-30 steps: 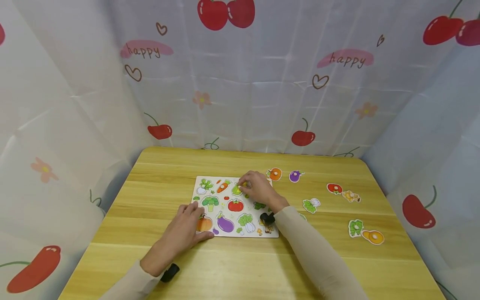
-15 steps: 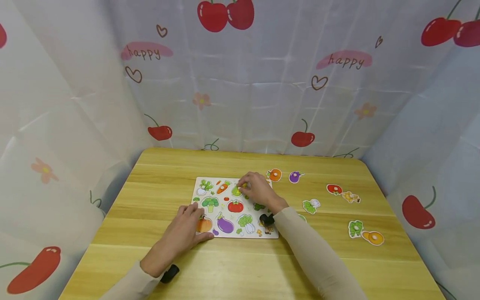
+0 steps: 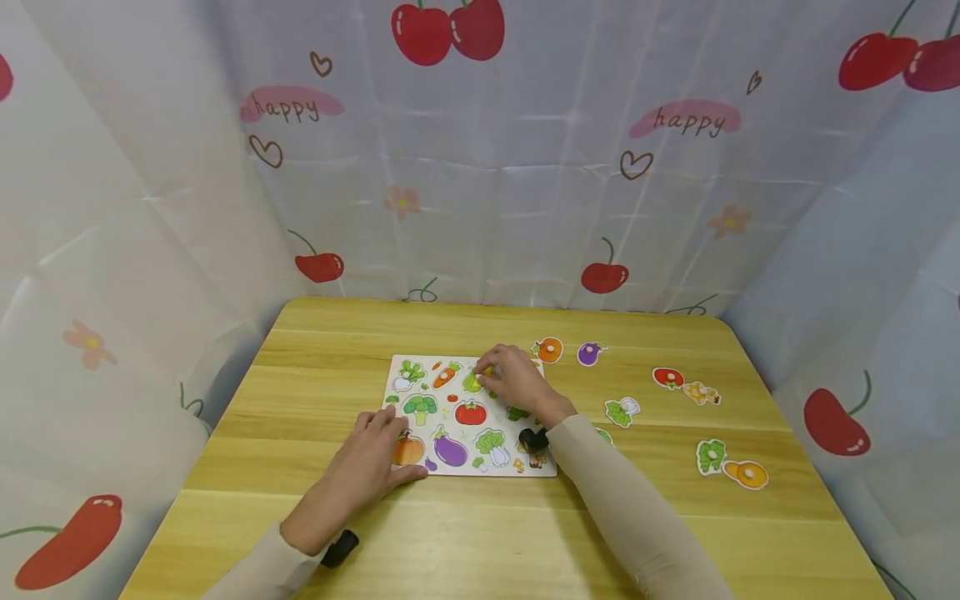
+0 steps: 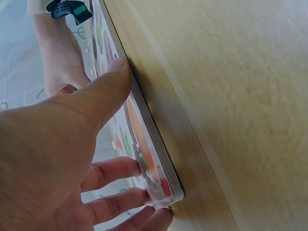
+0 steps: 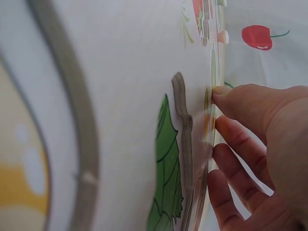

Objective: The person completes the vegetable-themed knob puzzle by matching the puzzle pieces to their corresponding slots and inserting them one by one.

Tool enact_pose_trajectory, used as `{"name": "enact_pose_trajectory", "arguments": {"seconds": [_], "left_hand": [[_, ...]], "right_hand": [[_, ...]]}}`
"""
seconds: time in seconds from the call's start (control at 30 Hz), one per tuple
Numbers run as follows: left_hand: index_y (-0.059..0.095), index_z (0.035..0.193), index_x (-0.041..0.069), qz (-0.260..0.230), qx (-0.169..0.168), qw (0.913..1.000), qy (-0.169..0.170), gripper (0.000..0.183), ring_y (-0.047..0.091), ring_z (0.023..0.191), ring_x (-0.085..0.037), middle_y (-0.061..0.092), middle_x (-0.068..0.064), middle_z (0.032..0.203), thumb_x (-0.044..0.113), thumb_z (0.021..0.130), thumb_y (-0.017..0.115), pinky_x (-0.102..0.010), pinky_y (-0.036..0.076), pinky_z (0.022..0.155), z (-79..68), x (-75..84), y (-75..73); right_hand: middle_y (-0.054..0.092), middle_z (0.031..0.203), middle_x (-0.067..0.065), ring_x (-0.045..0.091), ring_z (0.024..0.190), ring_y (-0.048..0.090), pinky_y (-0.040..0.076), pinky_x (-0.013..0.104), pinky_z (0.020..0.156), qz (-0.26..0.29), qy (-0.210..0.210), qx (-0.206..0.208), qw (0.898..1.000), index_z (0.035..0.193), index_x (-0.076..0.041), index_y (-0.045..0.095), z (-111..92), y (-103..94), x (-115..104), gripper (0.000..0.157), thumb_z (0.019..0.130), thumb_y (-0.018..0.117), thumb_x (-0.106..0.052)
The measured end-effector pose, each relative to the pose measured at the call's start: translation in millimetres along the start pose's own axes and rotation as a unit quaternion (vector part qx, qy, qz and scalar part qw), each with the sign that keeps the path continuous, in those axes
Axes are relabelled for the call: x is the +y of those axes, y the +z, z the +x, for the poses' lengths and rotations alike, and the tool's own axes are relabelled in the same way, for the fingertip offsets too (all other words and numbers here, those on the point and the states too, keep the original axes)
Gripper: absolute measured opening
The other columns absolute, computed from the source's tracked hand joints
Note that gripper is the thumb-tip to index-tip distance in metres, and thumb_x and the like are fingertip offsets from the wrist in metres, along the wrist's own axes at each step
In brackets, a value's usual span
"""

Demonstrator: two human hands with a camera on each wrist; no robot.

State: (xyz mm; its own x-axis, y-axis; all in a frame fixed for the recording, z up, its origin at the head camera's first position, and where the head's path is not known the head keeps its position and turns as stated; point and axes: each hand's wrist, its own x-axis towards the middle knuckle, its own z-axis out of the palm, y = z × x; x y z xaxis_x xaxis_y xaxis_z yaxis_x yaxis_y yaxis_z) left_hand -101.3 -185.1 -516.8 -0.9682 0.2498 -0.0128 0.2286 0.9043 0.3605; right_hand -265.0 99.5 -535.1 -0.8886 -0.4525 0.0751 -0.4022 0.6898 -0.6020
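A white vegetable puzzle board [image 3: 497,417] lies flat on the table. My left hand [image 3: 367,458] steadies its near left corner, thumb along the near edge and fingertips at the left edge. In the left wrist view the thumb [image 4: 108,91] lies over the rim. My right hand [image 3: 517,379] pinches a green-and-yellow vegetable piece [image 3: 474,382] at the board's top row, its fingers partly covering it. In the right wrist view, the thumb [image 5: 250,103] and bent fingers meet close against the board. A knobbed radish piece [image 3: 408,375] and carrot piece [image 3: 446,375] sit in the top row.
Right of the board lie loose knobbed pieces: an orange pumpkin [image 3: 550,350], eggplant [image 3: 589,355], tomato [image 3: 667,378], yellowish piece [image 3: 702,393], leafy cabbage [image 3: 621,412], green leafy piece [image 3: 710,457] and orange gourd [image 3: 747,475]. Another piece is mostly hidden by the right sleeve [image 3: 622,500].
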Motion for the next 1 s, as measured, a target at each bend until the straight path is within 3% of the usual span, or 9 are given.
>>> {"name": "enact_pose_trajectory", "arguments": {"seconds": [0.57,1.0], "left_hand": [[0.072,0.146,0.002,-0.003,0.006,1.0000,0.004,0.079,0.058,0.148,-0.050,0.062,-0.029,0.165,0.051,0.091,0.100,-0.063,0.059,0.122,-1.3,0.2,0.4],[0.072,0.146,0.001,-0.006,0.004,1.0000,0.005,0.080,0.059,0.147,-0.051,0.062,-0.030,0.164,0.052,0.092,0.100,-0.064,0.059,0.122,-2.6,3.5,-4.3]], "right_hand": [[0.081,0.136,0.011,0.035,0.133,0.073,0.058,0.058,0.121,-0.003,-0.035,0.022,0.999,0.128,-0.010,0.088,-11.8,-8.5,7.1,0.022,0.107,0.084,-0.015],[0.076,0.142,0.014,0.036,0.136,0.069,0.058,0.059,0.123,0.011,-0.004,0.026,1.000,0.132,-0.009,0.086,-32.9,-27.2,20.5,0.026,0.107,0.085,-0.017]]}}
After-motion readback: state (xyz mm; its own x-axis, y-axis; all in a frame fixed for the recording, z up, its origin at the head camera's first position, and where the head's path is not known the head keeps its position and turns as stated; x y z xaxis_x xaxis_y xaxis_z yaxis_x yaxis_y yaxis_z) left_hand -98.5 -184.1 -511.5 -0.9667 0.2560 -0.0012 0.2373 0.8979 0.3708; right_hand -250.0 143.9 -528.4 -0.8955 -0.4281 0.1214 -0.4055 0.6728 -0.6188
